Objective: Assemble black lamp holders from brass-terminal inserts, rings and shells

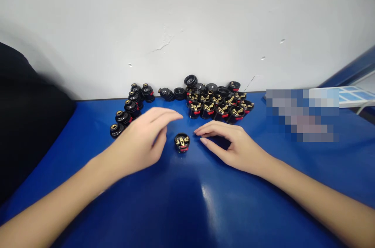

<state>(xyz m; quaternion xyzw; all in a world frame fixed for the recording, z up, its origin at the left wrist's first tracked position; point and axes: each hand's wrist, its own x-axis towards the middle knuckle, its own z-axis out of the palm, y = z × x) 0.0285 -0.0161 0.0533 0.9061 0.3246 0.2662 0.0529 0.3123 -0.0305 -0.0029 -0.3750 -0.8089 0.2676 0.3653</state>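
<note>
A black lamp socket base [182, 143] with brass contacts and a red switch stands alone on the blue table, between my hands. To its left, my left hand [146, 138] hovers with fingers stretched out and nothing visible in it. My right hand [227, 138] is on the other side, thumb and fingers apart, also holding nothing. Behind my right hand, several similar socket bases [208, 109] stand grouped with their brass contacts facing up. Capped black lamp sockets [123, 117] form a row beyond my left hand, which partly covers the nearest ones.
Loose black domed caps [191, 81] lie along the back, one ribbed-looking piece [166, 93] tipped on its side. A white wall [187, 25] closes off the table's [164, 209] rear. Black fabric [26, 115] is at left; a blurred patch and blue-white panel [351, 95] at right.
</note>
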